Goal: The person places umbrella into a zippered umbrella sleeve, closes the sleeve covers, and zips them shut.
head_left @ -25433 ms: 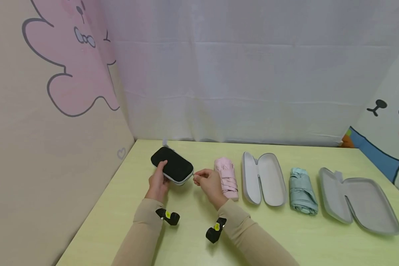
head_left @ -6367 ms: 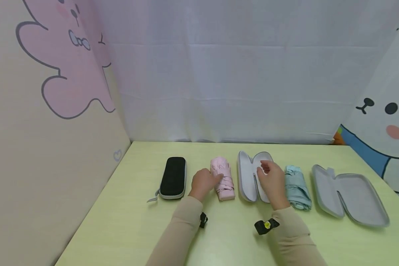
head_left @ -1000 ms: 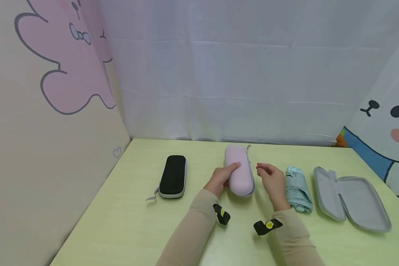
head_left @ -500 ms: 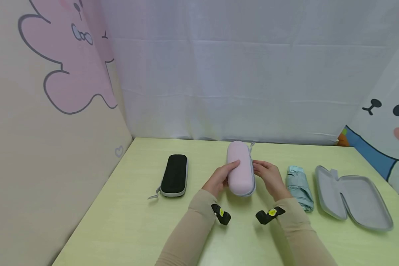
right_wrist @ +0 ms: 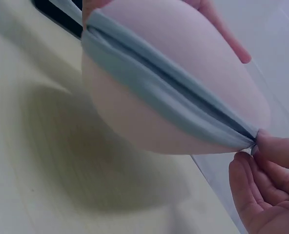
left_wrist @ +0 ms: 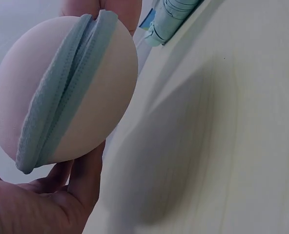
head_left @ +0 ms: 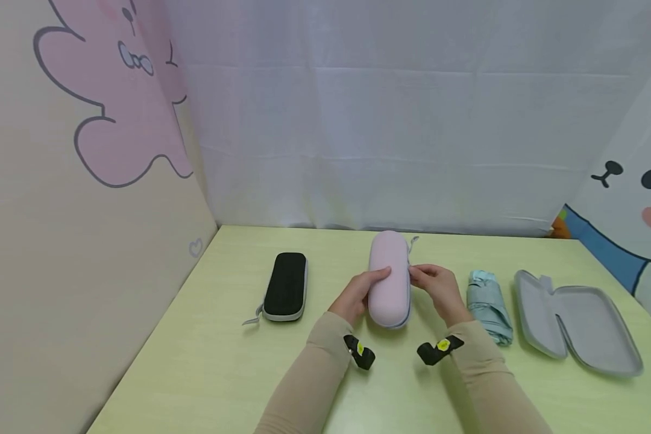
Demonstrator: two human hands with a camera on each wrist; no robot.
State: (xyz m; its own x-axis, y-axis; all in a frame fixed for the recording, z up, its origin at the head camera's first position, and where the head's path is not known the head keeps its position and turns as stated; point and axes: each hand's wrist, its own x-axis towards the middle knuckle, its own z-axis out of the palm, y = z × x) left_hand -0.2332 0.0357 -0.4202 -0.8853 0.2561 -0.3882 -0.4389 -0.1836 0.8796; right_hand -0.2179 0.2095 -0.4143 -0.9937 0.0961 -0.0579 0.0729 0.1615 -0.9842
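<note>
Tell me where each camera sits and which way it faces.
Head: worn on the head, facing forward and down over the tabletop; left hand, right hand and beige sleeves show.
Left wrist: on that wrist, facing the rounded end of the pink zippered case; left hand low, right fingers at top.
Right wrist: on that wrist, facing its zipper seam; right hand at right, left fingers behind.
Shared: both wrist views show the zipper seam.

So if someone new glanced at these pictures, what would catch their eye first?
Probably the pink zip case, held above the table by the left hand while the right hand pinches at its zipper seam. Next, the large pink cartoon animal on the backdrop at left, then the gray case lying open at the table's right, beside a folded mint-green umbrella.
</note>
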